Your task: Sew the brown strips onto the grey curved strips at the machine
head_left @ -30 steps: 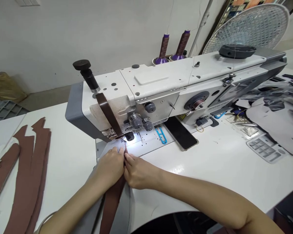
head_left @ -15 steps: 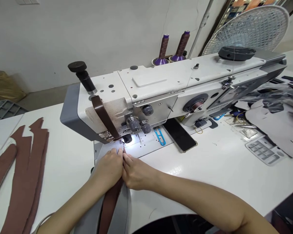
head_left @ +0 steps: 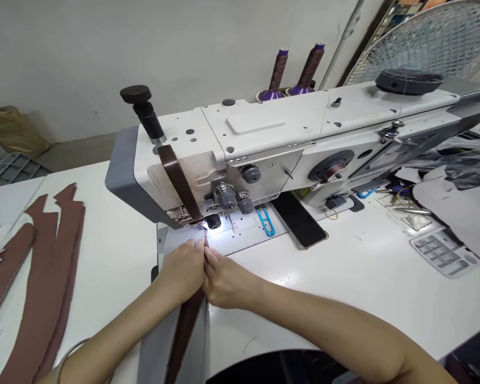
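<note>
Both hands are close together just in front of the needle area of a white sewing machine (head_left: 264, 128). My left hand (head_left: 185, 268) is closed, its curled fingers pressing on the layered fabric under the presser foot. My right hand (head_left: 226, 280) pinches the edge of the same work against the left fingers. A brown strip (head_left: 185, 330) runs from under the hands toward me, lying along a grey fabric piece (head_left: 154, 341). The exact grip of the fingertips is partly hidden. A lamp lights the needle plate (head_left: 240, 234).
Brown cut pieces (head_left: 44, 277) lie on the table at left. A phone (head_left: 300, 220) and a blue thread snipper (head_left: 265, 221) are right of the needle. Thread cones (head_left: 278, 74) and a fan (head_left: 432, 48) stand behind. Grey scraps (head_left: 456, 208) lie at far right.
The view has shifted, so the machine and table things appear farther right and slightly higher. Both hands keep their hold near the needle; the brown strip below them looks narrower and more tilted.
</note>
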`<action>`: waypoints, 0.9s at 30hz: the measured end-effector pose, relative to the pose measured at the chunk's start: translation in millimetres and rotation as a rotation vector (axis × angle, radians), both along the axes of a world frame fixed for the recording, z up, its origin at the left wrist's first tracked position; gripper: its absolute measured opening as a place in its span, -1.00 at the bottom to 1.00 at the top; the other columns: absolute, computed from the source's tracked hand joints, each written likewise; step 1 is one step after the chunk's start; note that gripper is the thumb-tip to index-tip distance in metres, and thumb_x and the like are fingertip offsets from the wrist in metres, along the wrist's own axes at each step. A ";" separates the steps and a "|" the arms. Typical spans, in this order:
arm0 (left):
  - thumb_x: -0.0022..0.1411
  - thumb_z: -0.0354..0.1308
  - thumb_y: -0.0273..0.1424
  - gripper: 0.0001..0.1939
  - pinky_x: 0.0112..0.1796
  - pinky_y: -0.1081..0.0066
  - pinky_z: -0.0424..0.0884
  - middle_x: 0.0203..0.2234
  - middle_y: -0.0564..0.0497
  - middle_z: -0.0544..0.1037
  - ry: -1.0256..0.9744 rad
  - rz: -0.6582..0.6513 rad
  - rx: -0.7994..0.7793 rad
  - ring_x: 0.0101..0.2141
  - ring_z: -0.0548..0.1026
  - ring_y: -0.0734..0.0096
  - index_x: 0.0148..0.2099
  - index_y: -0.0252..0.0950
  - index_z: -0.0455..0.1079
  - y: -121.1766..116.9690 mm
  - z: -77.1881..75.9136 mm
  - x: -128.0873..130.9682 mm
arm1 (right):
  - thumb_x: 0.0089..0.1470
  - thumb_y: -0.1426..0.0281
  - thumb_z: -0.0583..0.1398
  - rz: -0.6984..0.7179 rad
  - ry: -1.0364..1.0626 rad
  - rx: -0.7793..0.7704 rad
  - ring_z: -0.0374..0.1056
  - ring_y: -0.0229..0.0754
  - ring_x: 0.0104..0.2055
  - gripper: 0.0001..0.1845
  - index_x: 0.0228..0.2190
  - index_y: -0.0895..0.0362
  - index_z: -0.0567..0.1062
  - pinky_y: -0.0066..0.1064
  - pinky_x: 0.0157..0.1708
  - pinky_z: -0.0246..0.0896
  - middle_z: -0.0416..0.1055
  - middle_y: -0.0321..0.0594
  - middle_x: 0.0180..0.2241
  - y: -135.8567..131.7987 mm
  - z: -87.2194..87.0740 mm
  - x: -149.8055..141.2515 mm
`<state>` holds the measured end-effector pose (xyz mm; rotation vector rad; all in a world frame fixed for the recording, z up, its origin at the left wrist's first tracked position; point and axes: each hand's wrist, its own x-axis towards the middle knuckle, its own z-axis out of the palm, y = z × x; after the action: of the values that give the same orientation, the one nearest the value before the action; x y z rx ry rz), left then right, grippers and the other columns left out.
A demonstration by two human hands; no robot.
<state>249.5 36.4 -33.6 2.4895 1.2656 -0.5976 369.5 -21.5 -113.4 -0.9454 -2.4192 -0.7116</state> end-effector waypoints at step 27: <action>0.21 -0.13 -0.65 -0.44 -0.02 0.31 0.30 -0.09 -0.21 0.44 -0.105 0.089 -0.090 -0.09 0.41 0.23 0.26 -0.50 0.16 1.9 -7.6 -2.5 | 0.03 0.65 0.06 0.027 0.110 -0.032 0.42 0.17 -0.23 -0.73 -0.30 0.54 0.52 0.07 -0.15 0.32 0.48 0.40 -0.32 -2.2 -3.3 -5.8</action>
<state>247.0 38.3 -41.3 2.3457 1.2735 -0.4852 363.7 -23.6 -116.8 -0.9378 -2.3484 -0.5970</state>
